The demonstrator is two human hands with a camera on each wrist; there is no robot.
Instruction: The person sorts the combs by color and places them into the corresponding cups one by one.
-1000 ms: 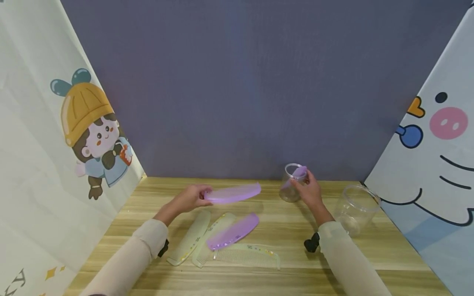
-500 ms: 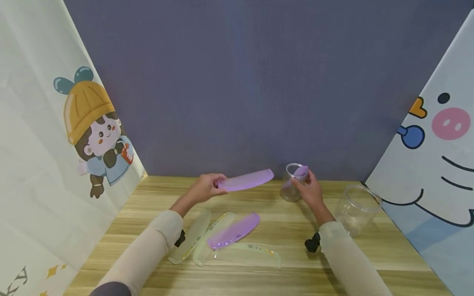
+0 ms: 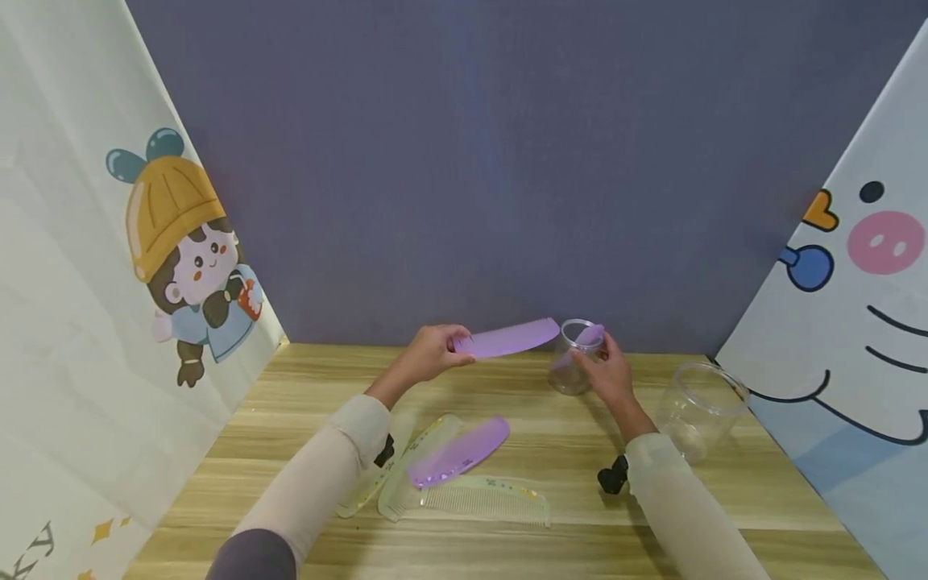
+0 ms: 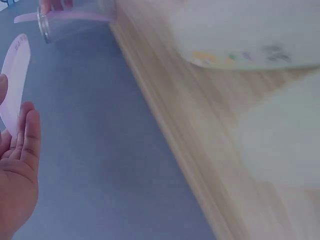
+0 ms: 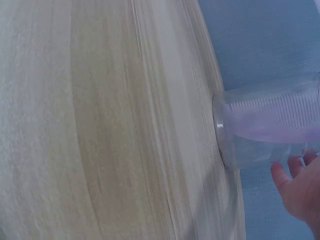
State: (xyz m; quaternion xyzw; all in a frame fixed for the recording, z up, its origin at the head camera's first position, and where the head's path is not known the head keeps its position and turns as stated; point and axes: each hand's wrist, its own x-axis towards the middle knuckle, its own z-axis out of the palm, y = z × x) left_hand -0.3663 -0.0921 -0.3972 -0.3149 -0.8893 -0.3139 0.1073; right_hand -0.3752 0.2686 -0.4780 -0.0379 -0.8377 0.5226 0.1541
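Note:
My left hand [image 3: 431, 354] pinches a purple comb [image 3: 511, 338] by one end, above the back of the table. The comb's far tip is close to the rim of a clear plastic cup [image 3: 568, 382]. My right hand [image 3: 611, 377] grips this cup near its rim as it stands on the table. Inside the cup leans another purple comb [image 5: 275, 122], its top sticking out past the rim. In the left wrist view, the held comb [image 4: 17, 75] lies between the thumb and fingers of my left hand [image 4: 20, 175].
A third purple comb [image 3: 464, 453] lies on the wooden table [image 3: 602, 532] over several pale green combs [image 3: 486, 503]. A second clear cup [image 3: 696, 415] stands to the right of my right forearm. A dark wall [image 3: 464, 177] rises behind the table.
My left hand has carried the purple comb rightward and slightly up, toward the cup's rim. The right hand and the cup have hardly moved.

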